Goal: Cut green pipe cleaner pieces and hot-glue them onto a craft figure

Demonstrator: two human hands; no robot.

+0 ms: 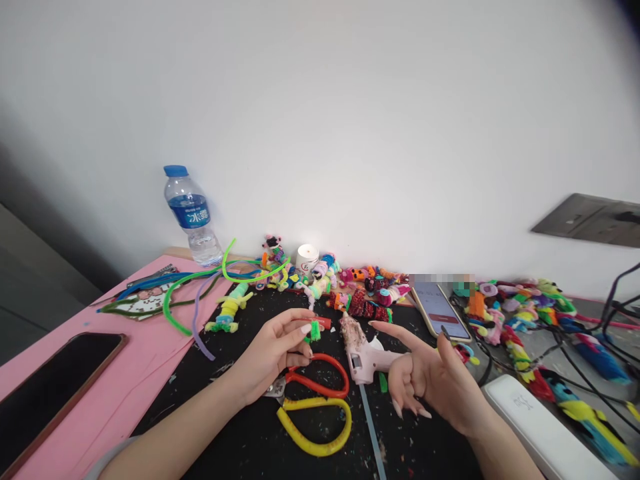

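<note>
My left hand (280, 343) is closed in a pinch on a short bright green fuzzy piece (315, 331), which looks like pipe cleaner. A small red printed strip (321, 323) shows at the fingertips; whether the hand holds it too is unclear. My right hand (425, 373) has its fingers spread and nothing in them. Beside it, a pale pink glue gun (363, 353) lies on the black mat with a clear glue stick (371, 430) trailing from it. Scissors with red and yellow handles (315, 427) lie below my left hand, their blades partly covered.
Several pipe-cleaner figures (363, 305) line the wall, with more at right among black cables (565, 353). Loose pipe cleaners (173, 310) and a water bottle (193, 213) are at left. A dark phone (55, 400), a lit phone (443, 317) and a white power bank (540, 427) lie around.
</note>
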